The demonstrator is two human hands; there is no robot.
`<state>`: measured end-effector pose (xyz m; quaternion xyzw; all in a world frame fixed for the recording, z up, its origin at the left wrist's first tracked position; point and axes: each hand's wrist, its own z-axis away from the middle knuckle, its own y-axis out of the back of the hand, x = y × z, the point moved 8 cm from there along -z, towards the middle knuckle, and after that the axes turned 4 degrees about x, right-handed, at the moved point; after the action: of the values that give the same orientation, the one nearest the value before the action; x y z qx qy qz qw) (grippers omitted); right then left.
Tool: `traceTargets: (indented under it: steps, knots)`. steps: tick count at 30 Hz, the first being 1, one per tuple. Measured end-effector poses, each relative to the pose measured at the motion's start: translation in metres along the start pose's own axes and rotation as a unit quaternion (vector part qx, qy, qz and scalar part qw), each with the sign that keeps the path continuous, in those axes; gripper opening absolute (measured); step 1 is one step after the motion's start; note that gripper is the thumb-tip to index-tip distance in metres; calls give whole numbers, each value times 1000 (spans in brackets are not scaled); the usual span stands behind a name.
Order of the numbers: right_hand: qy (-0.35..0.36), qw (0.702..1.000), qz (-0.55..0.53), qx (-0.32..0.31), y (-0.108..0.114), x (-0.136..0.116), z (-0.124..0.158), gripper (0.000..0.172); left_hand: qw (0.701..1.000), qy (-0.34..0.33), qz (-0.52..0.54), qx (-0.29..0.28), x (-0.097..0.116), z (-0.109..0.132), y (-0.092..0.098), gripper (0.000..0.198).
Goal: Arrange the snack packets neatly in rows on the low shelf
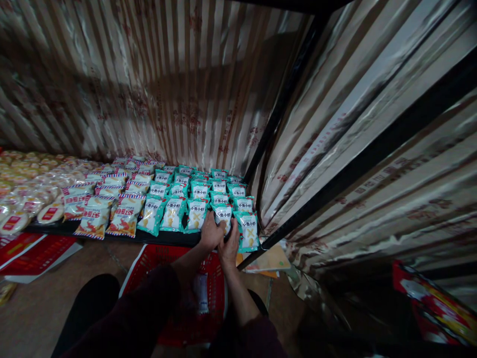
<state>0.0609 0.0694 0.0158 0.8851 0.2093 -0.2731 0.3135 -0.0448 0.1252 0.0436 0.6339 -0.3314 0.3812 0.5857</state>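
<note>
A teal-and-white snack packet (pixel 223 214) stands in the front row of similar packets, near the right end of the shelf. My left hand (pixel 213 232) grips its lower left side, fingers closed. From the lower right, my right hand (pixel 230 242) closes on the same packet. Another teal packet (pixel 249 231) stands just right of my right hand, and one more (pixel 197 216) is to the left of my left hand. Further rows of teal packets (pixel 200 191) lie behind. The lower part of the held packet is hidden by my fingers.
Red-and-white striped packets (pixel 126 214) and clear-wrapped round snacks (pixel 51 213) fill the shelf leftward. A red basket (pixel 139 276) sits below my arms with a small packet (pixel 202 293) inside. A black shelf post (pixel 298 219) slants at right, before a patterned curtain (pixel 179 89).
</note>
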Motion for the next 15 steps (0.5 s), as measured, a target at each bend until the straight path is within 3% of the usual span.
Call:
traceTargets:
  steps: [7,15]
  knots:
    - [-24,1000,-4,7,3,2,-4,59,999,43,11,-13,0,-17,3,49]
    - [-18,1000,9,-1,1,1,-4,60,997,46,29,-45,0,-26,-4,38]
